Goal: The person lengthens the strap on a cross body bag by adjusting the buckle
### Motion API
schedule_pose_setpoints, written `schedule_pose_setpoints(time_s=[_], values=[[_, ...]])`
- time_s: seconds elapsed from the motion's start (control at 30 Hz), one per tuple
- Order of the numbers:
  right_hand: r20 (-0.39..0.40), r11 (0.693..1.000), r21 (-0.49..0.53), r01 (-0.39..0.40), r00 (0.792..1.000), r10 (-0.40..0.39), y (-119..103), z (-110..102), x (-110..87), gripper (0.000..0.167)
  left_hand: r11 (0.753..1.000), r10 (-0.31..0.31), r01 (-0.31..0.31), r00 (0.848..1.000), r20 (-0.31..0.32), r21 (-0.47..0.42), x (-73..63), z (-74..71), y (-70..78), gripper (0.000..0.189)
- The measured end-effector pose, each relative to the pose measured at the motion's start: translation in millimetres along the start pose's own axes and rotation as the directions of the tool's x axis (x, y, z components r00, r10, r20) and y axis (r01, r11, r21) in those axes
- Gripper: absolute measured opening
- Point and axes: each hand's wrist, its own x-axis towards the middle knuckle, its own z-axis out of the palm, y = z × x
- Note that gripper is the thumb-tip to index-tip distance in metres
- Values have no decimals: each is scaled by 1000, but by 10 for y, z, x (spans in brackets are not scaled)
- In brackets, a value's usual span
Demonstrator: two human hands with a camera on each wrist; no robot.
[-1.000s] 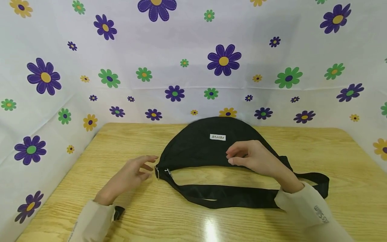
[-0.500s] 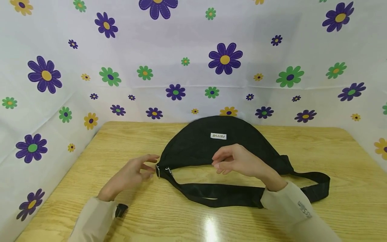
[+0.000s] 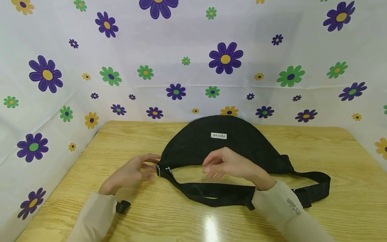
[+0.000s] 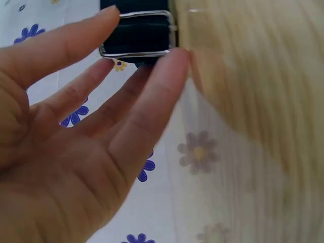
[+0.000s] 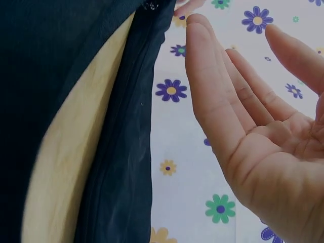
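A black bag (image 3: pixel 196 144) is laid on a wooden table (image 3: pixel 136 137), its curved edge turned toward a flowered cloth (image 3: pixel 181 37); its strap (image 3: pixel 217 193) is looped along the near side. The left hand (image 3: pixel 128 174) is held at the metal buckle (image 3: pixel 158 170) on the bag's left end, fingers parted around it; whether contact is made cannot be told. The right hand (image 3: pixel 232 164) is held over the gap between bag and strap, fingers slightly bent, thumb set apart. A white label (image 3: pixel 218 135) is seen upside down.

Black bag (image 3: pixel 202 144), flower-patterned white backdrop (image 3: pixel 181 37)
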Motion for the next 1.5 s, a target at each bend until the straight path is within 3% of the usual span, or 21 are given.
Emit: schedule_pose_setpoints(time_s=[0.23, 0.57, 0.93, 1.17, 1.3, 1.5], values=[[51, 999, 33, -38, 998, 36, 21, 92, 95, 29, 995, 6, 1, 998, 66, -97, 1, -74, -32, 66], [80, 996, 51, -71, 995, 67, 17, 316, 226, 28, 987, -71, 71, 997, 4, -144, 53, 4, -31, 65], [61, 992, -16, -122, 991, 123, 19, 525, 333, 21, 973, -166, 158, 985, -37, -170, 93, 51, 12, 62], [41, 991, -72, -110, 993, 113, -3, 555, 373, 16, 989, -123, 117, 990, -74, -92, 110, 69, 20, 53], [42, 990, -83, -110, 993, 114, 6, 554, 386, 15, 988, -144, 138, 986, -86, -73, 108, 77, 49, 50], [14, 981, -122, -150, 988, 153, 8, 538, 419, 27, 990, -141, 142, 983, -118, -3, 118, 102, 90, 43]])
